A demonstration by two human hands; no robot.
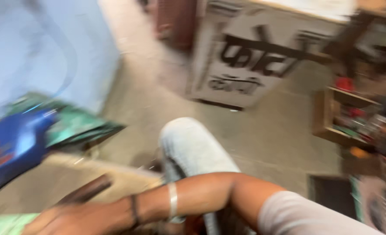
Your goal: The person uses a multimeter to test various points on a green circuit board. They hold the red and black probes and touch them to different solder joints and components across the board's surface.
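Nearest, at the bottom edge: right hand (71,219) at the end of a bare forearm crossing from a grey sleeve (306,217) at 4 o'clock toward 8 o'clock, with a silver metal bangle (172,201) and a thin black thread band (134,209) at the wrist. Fingers smeared by motion blur and cut off by the frame edge, so spread or curled cannot be told; nothing seen in the grip. Just beyond the knuckles, at about 1 o'clock from the hand: dark brown rod-shaped piece (86,189), long axis running 8 to 2 o'clock, resting on a pale tan flat board (40,180); near, touching or apart unclear. No left hand in view, so only the right is close. Further out: knee in pale blue denim (193,148) at centre, blurred blue plastic object (10,148) at 9 o'clock, green flat sheets (77,124) behind it. Farthest: white panel with black painted lettering (249,56) at 12 o'clock, wooden open crate (328,130) of red and green items at 3 o'clock.
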